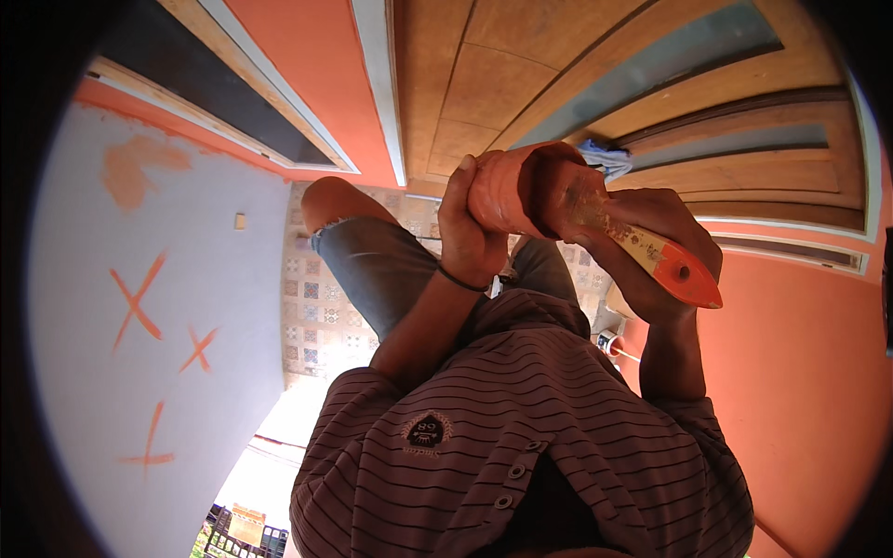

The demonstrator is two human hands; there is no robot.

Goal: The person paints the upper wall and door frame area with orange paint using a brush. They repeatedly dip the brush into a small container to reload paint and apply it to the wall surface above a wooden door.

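My left hand (471,230) grips an orange paint-coated cup (495,192), tilted so that its mouth faces right. A flat paintbrush (638,244) is in my right hand (663,230), fingers around the handle near the ferrule. The brush's wide end is coated in orange paint and lies at the cup's mouth, overlapping the rim. The bristle tips are hidden there, and how much paint the cup holds cannot be seen. The handle is pale worn wood with a red end, pointing down to the right.
Ahead stands a wooden door (502,91) with a blue-and-white cloth (605,159) by it. On the left, a pale wall (223,293) bears orange brush marks; an orange wall (802,363) rises on the right. A paint bucket (608,342) stands on the patterned tile floor (310,293).
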